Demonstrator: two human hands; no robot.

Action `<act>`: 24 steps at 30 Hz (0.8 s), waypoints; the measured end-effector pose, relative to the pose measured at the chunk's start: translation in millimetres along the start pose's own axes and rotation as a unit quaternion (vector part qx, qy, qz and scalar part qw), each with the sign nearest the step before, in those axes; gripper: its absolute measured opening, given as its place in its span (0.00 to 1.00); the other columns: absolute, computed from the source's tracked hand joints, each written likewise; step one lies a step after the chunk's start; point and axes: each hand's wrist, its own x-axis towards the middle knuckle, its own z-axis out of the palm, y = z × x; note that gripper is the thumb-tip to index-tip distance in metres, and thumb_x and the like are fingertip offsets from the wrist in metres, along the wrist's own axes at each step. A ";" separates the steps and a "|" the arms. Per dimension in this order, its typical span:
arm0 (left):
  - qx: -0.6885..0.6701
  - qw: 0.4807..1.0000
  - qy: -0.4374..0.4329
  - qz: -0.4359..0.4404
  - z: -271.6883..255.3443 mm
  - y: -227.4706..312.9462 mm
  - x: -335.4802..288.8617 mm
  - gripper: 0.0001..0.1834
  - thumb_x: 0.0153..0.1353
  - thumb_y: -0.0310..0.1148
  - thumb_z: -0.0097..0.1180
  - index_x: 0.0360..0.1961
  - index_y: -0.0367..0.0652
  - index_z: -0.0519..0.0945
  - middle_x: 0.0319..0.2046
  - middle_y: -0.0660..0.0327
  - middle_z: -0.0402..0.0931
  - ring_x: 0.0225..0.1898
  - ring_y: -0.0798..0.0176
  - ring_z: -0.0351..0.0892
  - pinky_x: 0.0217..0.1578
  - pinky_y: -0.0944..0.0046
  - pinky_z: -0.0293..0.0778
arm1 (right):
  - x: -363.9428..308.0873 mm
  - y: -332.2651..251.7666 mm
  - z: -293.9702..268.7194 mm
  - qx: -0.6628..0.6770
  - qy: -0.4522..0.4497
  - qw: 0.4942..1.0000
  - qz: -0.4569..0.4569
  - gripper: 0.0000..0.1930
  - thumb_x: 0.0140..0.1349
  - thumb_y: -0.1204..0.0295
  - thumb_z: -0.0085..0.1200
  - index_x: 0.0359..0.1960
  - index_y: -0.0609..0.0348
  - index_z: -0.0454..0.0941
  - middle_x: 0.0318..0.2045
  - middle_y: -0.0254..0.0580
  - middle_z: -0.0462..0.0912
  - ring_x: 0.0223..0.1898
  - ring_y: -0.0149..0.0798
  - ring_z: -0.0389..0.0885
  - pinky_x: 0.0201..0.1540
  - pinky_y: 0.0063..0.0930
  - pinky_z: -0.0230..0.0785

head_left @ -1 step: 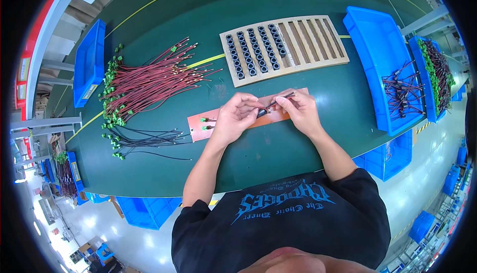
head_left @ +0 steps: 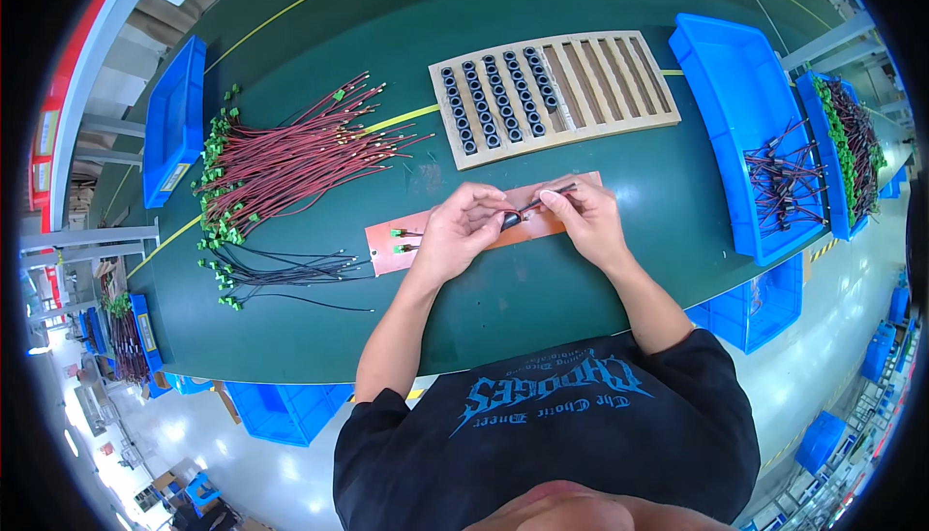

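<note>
Over a flat orange board (head_left: 381, 262), both my hands work close together on one piece. My left hand (head_left: 459, 233) is closed on a small black ferrite core (head_left: 510, 221), pinched between thumb and fingers. Red and black wires (head_left: 524, 210) come out of the core toward the right. My right hand (head_left: 588, 224) pinches the dark wire, whose end sticks out past the fingertips. Two green connectors (head_left: 402, 250) with short leads rest on the board beside my left wrist. My fingers hide part of the core and wires.
A wooden slotted tray (head_left: 605, 127) with rows of black cores lies beyond my hands. Red wires (head_left: 300, 149) and black wires (head_left: 290, 268) with green connectors spread left. A blue bin (head_left: 711, 76) holding wired pieces stands right; another blue bin (head_left: 174, 134) stands far left.
My right fingertips have shifted slightly on the wire. The core stays in my left hand, and the rest looks the same.
</note>
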 end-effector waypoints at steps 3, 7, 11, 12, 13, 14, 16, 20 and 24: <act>0.079 0.995 -0.053 0.024 -3.5 2.8 -2.2 0.17 0.62 0.18 0.64 0.52 0.35 0.78 0.49 0.54 0.81 0.53 0.62 0.82 0.57 0.61 0.79 | -5.3 9.6 -5.2 -0.107 0.029 0.989 -0.099 0.05 0.66 0.74 0.63 0.35 0.64 0.86 0.33 0.43 0.89 0.36 0.38 0.86 0.44 0.32 0.73; 0.249 0.963 -0.039 0.101 5.7 10.1 -3.6 0.25 0.56 0.21 0.70 0.56 0.38 0.79 0.47 0.56 0.83 0.52 0.59 0.82 0.57 0.59 0.76 | -6.0 13.6 -8.3 -0.174 0.026 0.976 -0.130 0.05 0.63 0.72 0.65 0.33 0.60 0.87 0.35 0.42 0.88 0.38 0.42 0.84 0.48 0.35 0.68; 0.378 0.913 -0.007 0.153 13.7 9.9 -2.3 0.29 0.52 0.23 0.73 0.57 0.41 0.79 0.42 0.59 0.85 0.47 0.57 0.81 0.51 0.57 0.73 | -4.2 14.6 -6.5 -0.209 0.032 0.967 -0.139 0.06 0.63 0.70 0.66 0.31 0.58 0.87 0.34 0.39 0.87 0.39 0.41 0.81 0.46 0.35 0.65; 0.395 0.904 0.004 0.164 14.6 9.3 -2.0 0.29 0.52 0.24 0.74 0.57 0.42 0.80 0.40 0.60 0.85 0.45 0.56 0.81 0.50 0.57 0.72 | -3.5 13.7 -7.0 -0.230 0.038 0.963 -0.136 0.07 0.62 0.69 0.66 0.30 0.58 0.86 0.33 0.38 0.86 0.38 0.41 0.80 0.46 0.36 0.65; 0.413 0.894 0.008 0.174 14.7 8.2 -1.6 0.29 0.52 0.24 0.73 0.57 0.42 0.80 0.40 0.60 0.85 0.45 0.56 0.81 0.49 0.57 0.71 | -2.5 11.9 -7.9 -0.250 0.044 0.958 -0.134 0.07 0.62 0.69 0.66 0.30 0.58 0.86 0.32 0.38 0.86 0.38 0.41 0.80 0.46 0.36 0.65; 0.431 0.883 0.010 0.184 14.5 7.1 -1.5 0.29 0.52 0.25 0.73 0.57 0.42 0.80 0.40 0.60 0.85 0.44 0.57 0.81 0.48 0.57 0.70 | -2.6 11.0 -8.1 -0.269 0.050 0.953 -0.130 0.07 0.62 0.68 0.66 0.29 0.58 0.86 0.31 0.37 0.85 0.37 0.41 0.79 0.45 0.37 0.65; 0.461 0.864 0.014 0.202 14.8 7.0 -1.8 0.28 0.53 0.25 0.73 0.56 0.42 0.80 0.39 0.61 0.86 0.44 0.57 0.81 0.48 0.57 0.69 | -2.0 11.6 -7.7 -0.288 0.054 0.947 -0.128 0.08 0.61 0.68 0.67 0.28 0.58 0.86 0.29 0.36 0.84 0.36 0.41 0.77 0.45 0.37 0.65; 0.472 0.858 0.011 0.204 17.9 7.8 -1.8 0.25 0.53 0.24 0.72 0.54 0.42 0.80 0.39 0.61 0.85 0.43 0.57 0.81 0.48 0.57 0.69 | -3.7 15.0 -7.8 -0.308 0.051 0.942 -0.119 0.08 0.60 0.67 0.68 0.29 0.58 0.86 0.29 0.35 0.82 0.36 0.41 0.77 0.46 0.38 0.64; 0.387 0.913 0.029 0.127 18.3 11.4 -3.3 0.23 0.54 0.22 0.71 0.51 0.42 0.80 0.38 0.60 0.86 0.43 0.58 0.82 0.49 0.58 0.69 | -3.2 12.4 -9.9 -0.286 0.030 0.946 -0.152 0.07 0.61 0.68 0.67 0.31 0.57 0.85 0.30 0.34 0.83 0.36 0.41 0.76 0.47 0.38 0.63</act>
